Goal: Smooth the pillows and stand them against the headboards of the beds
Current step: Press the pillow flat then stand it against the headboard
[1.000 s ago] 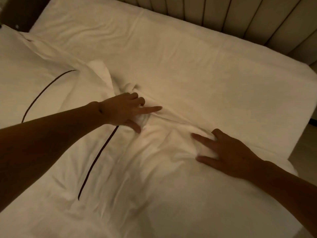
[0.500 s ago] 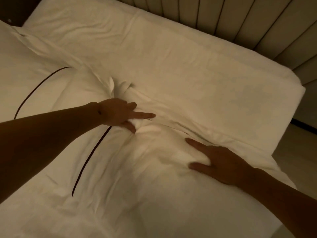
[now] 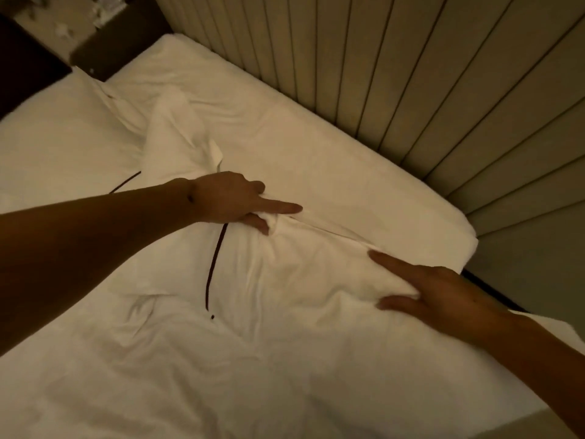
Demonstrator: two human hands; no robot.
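A white pillow (image 3: 294,280) with a dark piping line lies flat and creased on the bed, its far edge bunched. My left hand (image 3: 234,201) pinches that bunched edge, index finger pointing right. My right hand (image 3: 437,293) grips a fold of the same pillow near the bed's right side. A second white pillow (image 3: 177,137) lies crumpled behind my left hand. The ribbed headboard (image 3: 395,74) runs along the far side, apart from both pillows.
The white mattress sheet (image 3: 332,160) stretches between the pillows and the headboard. A dark nightstand (image 3: 34,64) stands at the upper left corner. The bed's right corner (image 3: 468,245) drops off to the floor.
The view has tilted upward and shows more headboard. Both hands keep their hold on the pillow's far edge, which is pulled a little tauter between them.
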